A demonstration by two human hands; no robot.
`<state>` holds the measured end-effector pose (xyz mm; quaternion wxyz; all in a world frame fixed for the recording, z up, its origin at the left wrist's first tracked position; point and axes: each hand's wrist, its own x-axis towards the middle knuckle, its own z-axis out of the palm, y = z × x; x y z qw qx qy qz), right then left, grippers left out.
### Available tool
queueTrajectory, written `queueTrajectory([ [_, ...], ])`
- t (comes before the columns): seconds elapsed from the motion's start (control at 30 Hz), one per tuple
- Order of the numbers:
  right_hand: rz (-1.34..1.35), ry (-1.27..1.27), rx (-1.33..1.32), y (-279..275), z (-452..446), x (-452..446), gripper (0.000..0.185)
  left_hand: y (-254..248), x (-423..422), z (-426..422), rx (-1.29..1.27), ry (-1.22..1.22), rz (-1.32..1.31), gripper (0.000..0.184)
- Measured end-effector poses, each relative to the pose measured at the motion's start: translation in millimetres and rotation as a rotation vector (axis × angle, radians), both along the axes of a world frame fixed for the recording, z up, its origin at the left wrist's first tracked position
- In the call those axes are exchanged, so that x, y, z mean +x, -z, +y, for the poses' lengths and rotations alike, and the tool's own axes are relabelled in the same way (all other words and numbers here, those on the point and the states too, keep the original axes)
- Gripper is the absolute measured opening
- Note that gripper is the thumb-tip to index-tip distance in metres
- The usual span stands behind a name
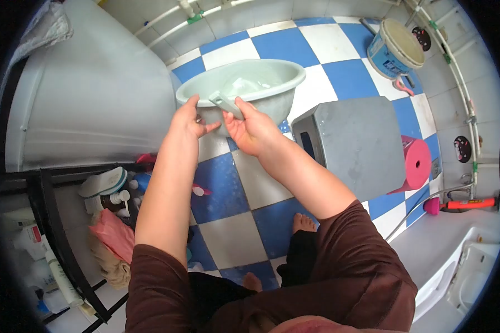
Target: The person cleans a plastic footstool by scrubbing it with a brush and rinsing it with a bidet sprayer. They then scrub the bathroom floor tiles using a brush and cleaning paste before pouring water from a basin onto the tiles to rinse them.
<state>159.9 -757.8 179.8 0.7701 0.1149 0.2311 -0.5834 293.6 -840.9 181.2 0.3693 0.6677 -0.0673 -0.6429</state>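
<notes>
A pale green plastic basin (286, 102) is in front of me, tilted, with bright glints on its inner wall. My left hand (190, 119) grips the near left rim, thumb on top and fingers below. Close beside it, my right hand (251, 126) pinches a flat, pale grey-green strip (223, 102) with a small hole near its end. The strip lies against the basin's near rim; I cannot tell whether it is part of the basin. The basin's underside is partly hidden by my hands.
A grey stool (355, 144) stands right of the basin, with a pink roll-shaped object (418, 164) behind it. A lidded bucket (391, 53) is at the back right. Left are a large silver appliance (100, 94) and a black rack (66, 244) with bottles. The floor (222, 191) is blue-and-white tile.
</notes>
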Motion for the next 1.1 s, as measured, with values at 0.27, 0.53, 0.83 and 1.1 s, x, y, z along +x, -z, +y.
queueTrajectory([
  [0.27,0.099,-0.032,-0.117,15.8,9.1,-5.5,0.010,35.0,3.5,-3.7,-0.096,0.134,0.140,0.052],
  [0.53,0.128,-0.195,-0.084,31.2,44.7,2.1,0.016,61.3,25.7,35.2,-0.157,0.043,0.112,0.042],
  [0.83,0.072,-0.096,-0.191,12.7,31.4,-16.3,0.033,-3.9,-17.0,-18.4,-0.020,0.025,0.012,0.044],
  [1.1,0.137,-0.082,-0.151,3.9,45.9,-39.0,0.053,-47.6,-122.9,-73.1,-0.157,0.218,-0.336,0.046],
])
